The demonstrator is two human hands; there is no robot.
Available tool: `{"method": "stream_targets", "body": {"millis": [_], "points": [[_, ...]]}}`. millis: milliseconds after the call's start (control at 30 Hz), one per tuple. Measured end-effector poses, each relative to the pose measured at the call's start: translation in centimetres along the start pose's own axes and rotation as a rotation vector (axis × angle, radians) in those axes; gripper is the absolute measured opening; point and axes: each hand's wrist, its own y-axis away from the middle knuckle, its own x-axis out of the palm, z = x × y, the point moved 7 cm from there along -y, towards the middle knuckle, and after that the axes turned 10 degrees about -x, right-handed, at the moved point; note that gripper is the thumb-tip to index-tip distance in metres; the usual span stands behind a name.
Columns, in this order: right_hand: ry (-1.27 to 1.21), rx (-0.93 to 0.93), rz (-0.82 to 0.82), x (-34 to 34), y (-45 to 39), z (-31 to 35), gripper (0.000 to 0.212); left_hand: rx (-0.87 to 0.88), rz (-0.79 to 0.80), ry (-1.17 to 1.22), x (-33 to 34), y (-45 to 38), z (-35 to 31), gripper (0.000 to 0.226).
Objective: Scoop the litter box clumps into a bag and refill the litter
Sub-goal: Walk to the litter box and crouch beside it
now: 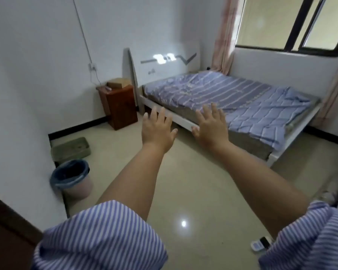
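Sitting untouched on the floor by the left wall is the litter box (70,149), a shallow greenish tray with grey litter in it, and nothing about it suggests scooping has begun; whether clumps lie in it is too blurred to tell. Just in front of it stands a pink bin (71,178) lined with a dark bag, likely where the clumps will go. No scoop and no refill litter are in view, so by my reading the whole job lies ahead. Both arms reach out over the middle of the room, left hand (157,131) and right hand (211,127) with fingers spread wide, holding nothing, well apart from the box. Underfoot, glossy beige floor tiles (183,191); beyond, a bed (232,100) with striped blue bedding, a wooden nightstand (118,106), white walls, a curtained window (300,24).
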Motion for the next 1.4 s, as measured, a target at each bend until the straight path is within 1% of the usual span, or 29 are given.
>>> {"method": "stream_targets", "body": {"millis": [133,200,300,433,600,700,867,1100,1267,1400], "points": [[0.009,-0.02,0.21,9.1,-1.9,-0.1,0.058,-0.031,0.173,-0.083,8.5,-2.8,1.3,0.055],[-0.005,-0.029,0.287,13.9,-3.7,-0.6,0.057,-0.041,0.223,-0.089,12.7,-5.1,1.6,0.052],[-0.01,-0.043,0.356,20.0,-7.9,-1.5,0.055,-0.053,0.309,-0.096,18.2,-9.7,2.4,0.05],[-0.08,-0.051,0.444,26.6,-15.1,-2.1,0.054,-0.106,0.47,-0.089,24.5,-16.1,4.3,0.051],[-0.111,-0.094,0.524,32.7,-24.9,-1.3,0.054,-0.193,0.552,-0.09,29.3,-24.3,8.6,0.05],[-0.12,-0.145,0.543,36.2,-31.6,0.1,0.053,-0.255,0.56,-0.084,31.9,-30.1,12.6,0.05],[-0.119,-0.276,0.474,41.3,-46.2,3.9,0.051,-0.349,0.529,-0.062,35.9,-42.1,20.6,0.048],[-0.157,-0.286,0.452,46.5,-67.6,8.6,0.053,-0.375,0.485,-0.041,39.4,-60.7,31.0,0.047],[-0.152,-0.252,0.492,52.2,-80.6,8.8,0.053,-0.413,0.489,-0.036,43.4,-73.7,36.6,0.045],[-0.131,-0.293,0.501,57.8,-92.5,9.1,0.053,-0.472,0.475,-0.021,47.8,-84.9,40.6,0.043]]}}
